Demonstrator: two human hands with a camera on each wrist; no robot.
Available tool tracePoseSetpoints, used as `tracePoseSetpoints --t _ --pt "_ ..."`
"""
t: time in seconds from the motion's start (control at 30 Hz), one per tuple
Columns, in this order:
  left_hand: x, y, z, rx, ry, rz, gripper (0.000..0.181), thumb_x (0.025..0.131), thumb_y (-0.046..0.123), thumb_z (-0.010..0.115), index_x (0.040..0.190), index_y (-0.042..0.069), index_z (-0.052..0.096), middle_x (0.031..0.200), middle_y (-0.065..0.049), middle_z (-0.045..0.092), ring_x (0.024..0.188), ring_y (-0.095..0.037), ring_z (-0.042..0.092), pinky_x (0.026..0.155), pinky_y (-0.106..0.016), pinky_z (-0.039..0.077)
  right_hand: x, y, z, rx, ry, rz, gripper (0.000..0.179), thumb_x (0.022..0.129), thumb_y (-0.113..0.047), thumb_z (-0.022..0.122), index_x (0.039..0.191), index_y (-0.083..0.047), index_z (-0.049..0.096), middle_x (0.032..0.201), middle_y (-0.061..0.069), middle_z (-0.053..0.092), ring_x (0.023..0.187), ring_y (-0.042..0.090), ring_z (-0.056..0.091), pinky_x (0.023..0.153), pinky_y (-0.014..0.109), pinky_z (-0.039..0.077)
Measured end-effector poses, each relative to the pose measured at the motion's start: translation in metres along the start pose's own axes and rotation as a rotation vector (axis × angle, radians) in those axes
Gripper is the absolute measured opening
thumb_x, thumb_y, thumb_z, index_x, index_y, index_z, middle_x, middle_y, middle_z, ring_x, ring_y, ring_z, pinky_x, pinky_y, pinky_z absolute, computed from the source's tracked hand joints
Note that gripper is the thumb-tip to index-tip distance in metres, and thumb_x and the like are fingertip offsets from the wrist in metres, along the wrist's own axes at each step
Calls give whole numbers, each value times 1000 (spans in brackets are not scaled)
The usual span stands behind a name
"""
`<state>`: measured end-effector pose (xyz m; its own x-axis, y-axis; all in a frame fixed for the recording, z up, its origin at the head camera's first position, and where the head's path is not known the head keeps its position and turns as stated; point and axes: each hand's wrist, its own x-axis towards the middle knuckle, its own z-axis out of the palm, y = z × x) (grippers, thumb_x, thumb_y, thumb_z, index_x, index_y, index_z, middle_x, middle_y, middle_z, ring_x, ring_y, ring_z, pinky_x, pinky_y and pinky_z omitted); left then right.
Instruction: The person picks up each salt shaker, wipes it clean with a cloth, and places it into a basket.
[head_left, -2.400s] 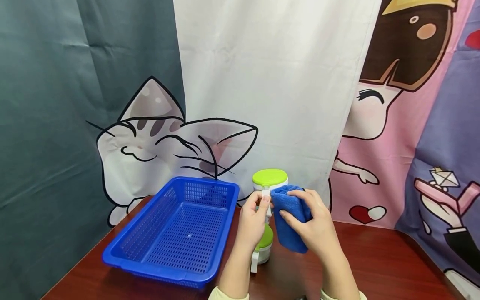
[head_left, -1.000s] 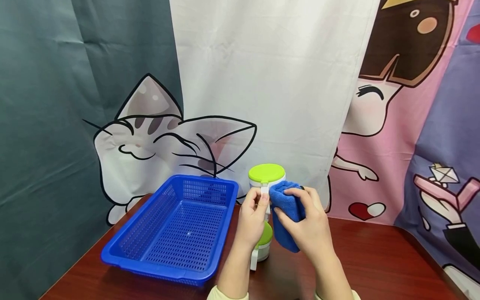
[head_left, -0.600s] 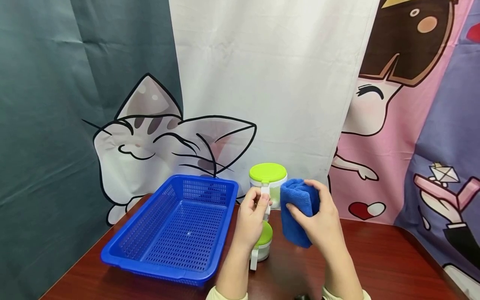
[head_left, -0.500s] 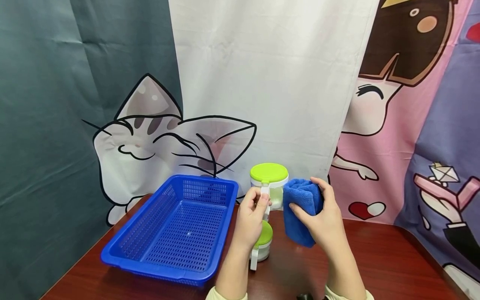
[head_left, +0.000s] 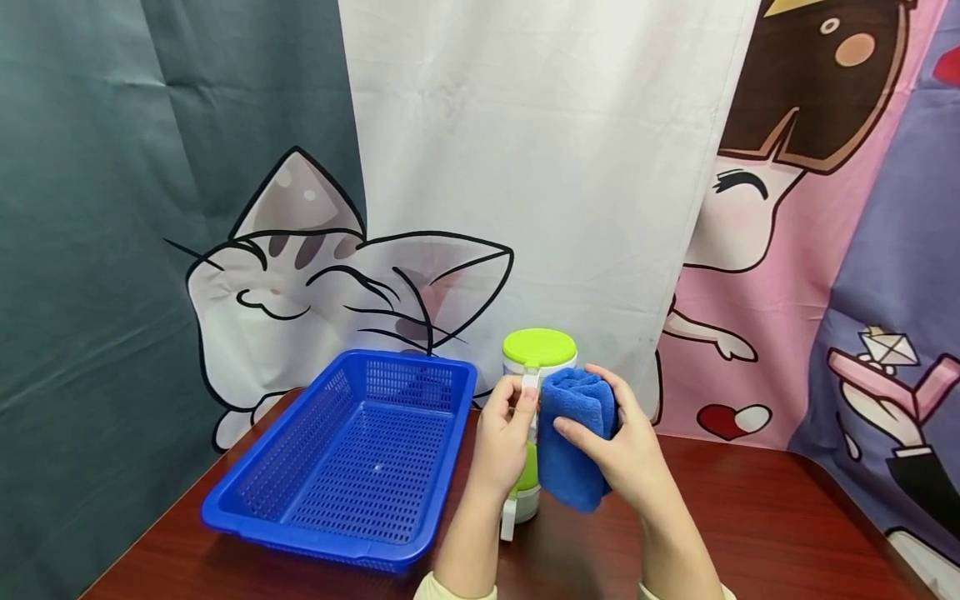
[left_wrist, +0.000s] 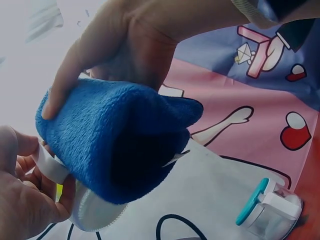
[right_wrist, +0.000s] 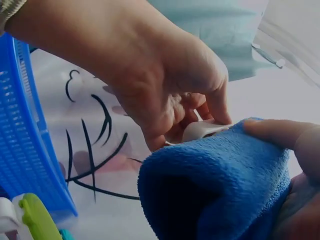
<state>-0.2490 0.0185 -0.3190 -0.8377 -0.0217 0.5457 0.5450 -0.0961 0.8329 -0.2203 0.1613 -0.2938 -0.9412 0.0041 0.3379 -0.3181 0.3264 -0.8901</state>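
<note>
In the head view my left hand (head_left: 504,437) pinches the white handle (head_left: 531,380) of a clear jar with a bright green lid (head_left: 540,347), held up above the table. My right hand (head_left: 633,446) grips a folded blue towel (head_left: 576,450), thumb on its near face. The towel overlaps the jar's right side and hides most of its body. From the left wrist view, the towel (left_wrist: 95,127) looks like a loose roll with a dark hollow end, right beside the handle (left_wrist: 50,165).
A second green-lidded jar (head_left: 527,504) stands on the brown table (head_left: 750,517) below the held one. A blue perforated basket (head_left: 240,508) sits to the left. A teal-lidded jar (left_wrist: 270,212) shows in the left wrist view. Printed curtains hang behind.
Half a second ago the right hand had the towel off to the right, baring the jar's side. Now it is back left against the jar. The left hand keeps still on the handle.
</note>
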Motion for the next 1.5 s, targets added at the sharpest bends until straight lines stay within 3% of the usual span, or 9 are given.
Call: tracePoseSetpoints --t 0.13,0.27,0.47,0.63,0.93,1.07,1.27,1.5 --pt "0 1 -1 -4 12 28 12 96 9 48 92 -1 53 81 -3 50 73 -13 45 64 -24 37 -3 -2 2 60 13 -36 59 82 -17 70 134 -19 42 125 14 51 106 32 52 82 51 46" --pt "0 3 -1 -27 -10 22 12 96 9 48 91 -1 53 82 -8 51 69 -16 47 61 -23 41 -1 -1 -3 89 82 -22 58 81 -16 72 133 -16 46 125 13 52 106 30 52 85 53 44" --pt "-1 3 0 -45 -24 1 13 96 10 48 92 -1 53 83 -15 55 66 -17 48 59 -24 42 6 7 -15 97 147 28 56 80 -18 73 130 -13 49 118 6 56 100 20 55 82 41 46" --pt "0 4 0 -33 -9 -3 12 96 10 49 91 -1 53 83 -14 56 66 -14 47 58 -22 40 7 6 -15 76 222 29 53 81 -19 73 128 -12 51 117 4 56 98 18 55 81 40 45" --pt "0 3 -1 5 15 20 12 96 9 49 91 -1 54 81 -8 52 70 -14 47 61 -23 39 0 -2 10 35 265 -60 52 76 -15 77 123 -13 55 112 5 60 95 18 57 80 38 47" --pt "0 6 -2 -12 5 19 12 96 8 48 90 -2 53 81 -14 55 70 -15 48 60 -23 40 1 0 4 42 310 -57 49 77 -14 76 122 -12 55 112 7 59 95 20 56 81 44 46" --pt "0 9 -4 -52 -10 -11 13 96 7 46 88 -2 51 80 -9 52 70 -14 46 59 -22 39 4 3 -10 -13 398 -22 48 80 -17 73 124 -15 55 110 3 58 94 15 54 76 29 47" --pt "-2 10 -3 -60 -16 -36 13 97 8 44 90 -1 50 82 -9 52 71 -16 46 59 -23 39 -2 -3 -2 -8 375 -51 47 78 -17 75 120 -15 57 110 5 59 94 17 53 81 44 45"
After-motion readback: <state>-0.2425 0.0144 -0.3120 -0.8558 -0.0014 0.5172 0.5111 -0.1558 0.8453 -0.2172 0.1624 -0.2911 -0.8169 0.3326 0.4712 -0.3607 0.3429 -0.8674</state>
